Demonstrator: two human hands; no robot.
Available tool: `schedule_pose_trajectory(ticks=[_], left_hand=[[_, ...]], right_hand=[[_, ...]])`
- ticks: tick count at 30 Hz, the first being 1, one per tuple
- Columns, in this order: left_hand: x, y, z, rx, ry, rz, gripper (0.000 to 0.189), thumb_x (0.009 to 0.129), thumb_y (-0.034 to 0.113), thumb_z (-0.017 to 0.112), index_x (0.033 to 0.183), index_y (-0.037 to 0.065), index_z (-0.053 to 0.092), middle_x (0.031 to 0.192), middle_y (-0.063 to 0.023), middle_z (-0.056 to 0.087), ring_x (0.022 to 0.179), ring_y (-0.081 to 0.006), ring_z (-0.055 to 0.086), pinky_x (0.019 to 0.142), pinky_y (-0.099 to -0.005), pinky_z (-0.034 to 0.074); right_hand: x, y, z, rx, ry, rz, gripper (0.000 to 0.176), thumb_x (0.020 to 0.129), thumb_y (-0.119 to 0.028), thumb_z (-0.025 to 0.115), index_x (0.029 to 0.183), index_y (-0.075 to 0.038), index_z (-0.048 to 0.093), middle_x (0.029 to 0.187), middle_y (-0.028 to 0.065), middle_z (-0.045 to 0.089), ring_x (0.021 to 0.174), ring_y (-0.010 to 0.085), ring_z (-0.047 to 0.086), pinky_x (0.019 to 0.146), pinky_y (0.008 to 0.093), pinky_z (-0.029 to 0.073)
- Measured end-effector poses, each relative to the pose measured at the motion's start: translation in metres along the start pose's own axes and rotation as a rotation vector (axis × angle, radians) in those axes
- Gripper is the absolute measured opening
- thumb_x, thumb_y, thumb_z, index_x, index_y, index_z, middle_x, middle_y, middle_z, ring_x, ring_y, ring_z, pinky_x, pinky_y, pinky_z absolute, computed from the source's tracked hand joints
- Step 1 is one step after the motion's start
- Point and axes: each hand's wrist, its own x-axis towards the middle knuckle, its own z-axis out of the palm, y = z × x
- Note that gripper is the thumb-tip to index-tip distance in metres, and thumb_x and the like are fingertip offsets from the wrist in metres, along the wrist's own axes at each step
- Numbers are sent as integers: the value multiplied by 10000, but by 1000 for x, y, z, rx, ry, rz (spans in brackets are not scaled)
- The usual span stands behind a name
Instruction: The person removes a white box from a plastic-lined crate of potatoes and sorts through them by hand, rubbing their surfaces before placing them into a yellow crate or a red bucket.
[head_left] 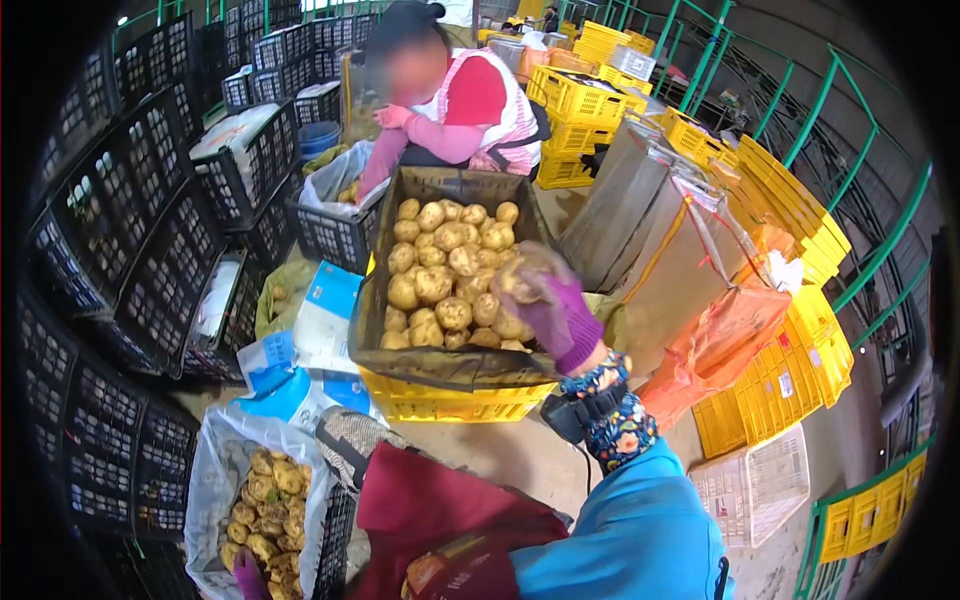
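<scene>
My right hand (548, 308), in a purple glove, is over the right side of a dark-lined crate (450, 372) heaped with potatoes (433, 284). It is blurred by motion, and its fingers appear curled round a potato (515, 282). My left hand (248, 576), also in a purple glove, shows only in part at the bottom left. It touches darker potatoes (262, 512) in a black crate lined with a clear plastic bag (212, 490); its fingers are mostly hidden.
A co-worker (465, 110) sits opposite, one arm reaching into another bag-lined crate (335, 228). Black crates (115, 230) are stacked left. At right stand yellow crates (780, 370), an orange bag (715, 345) and a white crate (760, 485). The potato crate rests on a yellow crate (450, 402).
</scene>
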Motion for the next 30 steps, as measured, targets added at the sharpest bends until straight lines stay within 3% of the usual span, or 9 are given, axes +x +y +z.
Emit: schedule_pose_trajectory(ticks=[6,8,10,14,15,18,20,24,30], left_hand=[[-25,27,25,382,-24,275,285,903,233,604,1135,69,595,895,-79,643,779,-244,630,652,-414,527],[-52,38,22,472,32,415,295,879,212,623,1133,64,593,894,-89,639,793,-254,628,666,-423,524],[-83,54,22,498,154,478,309,855,190,642,1131,60,591,893,-98,636,808,-265,627,679,-432,520],[-112,56,4,476,447,513,347,807,146,680,1127,51,587,891,-116,628,836,-287,624,706,-449,513],[-106,50,-5,460,476,437,434,687,60,708,1099,23,575,798,-71,599,694,-187,590,647,-333,494],[-99,47,-18,338,333,233,367,755,130,729,1091,38,615,770,-105,654,675,-200,656,617,-329,524],[-86,25,-19,649,339,511,460,774,257,762,1167,57,629,890,-137,697,788,-238,690,721,-344,542],[-107,47,7,579,-247,-46,587,766,382,771,1253,95,613,1073,-144,695,987,-293,673,844,-371,527],[-117,50,52,873,-340,-106,655,776,492,715,1272,80,601,1148,-152,674,1096,-296,634,922,-375,503]], right_hand=[[82,-217,-15,-1041,503,-1481,531,851,-182,707,1285,28,486,1216,163,560,1083,266,569,967,358,448],[187,-301,-117,-1623,812,-1184,697,834,-325,726,1348,50,442,1200,213,610,1077,305,606,927,382,477],[224,-265,-146,-1758,656,-901,628,858,-297,694,1336,39,464,1206,199,609,1088,292,604,935,373,477],[213,-80,-57,-1238,134,-713,496,907,-242,629,1312,18,507,1218,170,608,1108,264,600,950,356,477],[199,-33,-15,-1071,-8,-631,465,919,-228,613,1306,12,518,1221,163,607,1114,257,599,954,352,477],[144,84,100,-655,-418,-282,379,956,-187,565,1288,-4,550,1231,141,606,1129,237,595,965,339,477],[91,154,177,-579,-692,-78,331,981,-159,532,1276,-15,571,1237,127,605,1140,223,593,973,331,477],[-31,263,291,-483,-1071,428,522,1000,-406,469,1391,-60,484,1218,114,623,1108,212,611,973,376,485],[-110,409,291,-627,-1448,613,503,905,-366,641,1287,-45,578,1161,135,660,1068,227,625,922,345,486]])
